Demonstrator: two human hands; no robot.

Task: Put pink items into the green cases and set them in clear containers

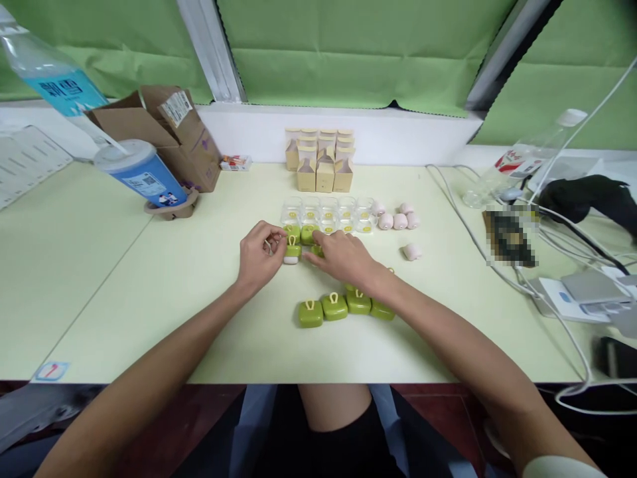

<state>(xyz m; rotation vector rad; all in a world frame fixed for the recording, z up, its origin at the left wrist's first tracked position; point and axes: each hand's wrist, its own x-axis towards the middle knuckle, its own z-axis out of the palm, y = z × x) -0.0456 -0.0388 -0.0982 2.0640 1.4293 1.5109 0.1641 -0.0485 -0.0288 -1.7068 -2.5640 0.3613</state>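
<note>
Small rounded green cases with cream loops on top stand in a cluster at the middle of the table. My left hand (259, 253) is closed, its thumb and fingertips pinched at the left side of a front green case with a white base (291, 253). From the right, my right hand (344, 257) reaches over the cluster. Its thumb and fingers close around another green case (317, 251), which they partly hide. Behind these, one more green case (308, 234) touches clear cups. Nearer to me lies a group of green cases (334, 307), partly covered by my right forearm.
Clear cups with yellow marks (328, 216) stand in rows, beside several pale pink round pieces (399, 221). Open cardboard boxes (325, 176) are behind. A blue drink cup (149, 182) and carton (194, 156) stand left; cables (462, 226) and a clear bottle (517, 159) lie right.
</note>
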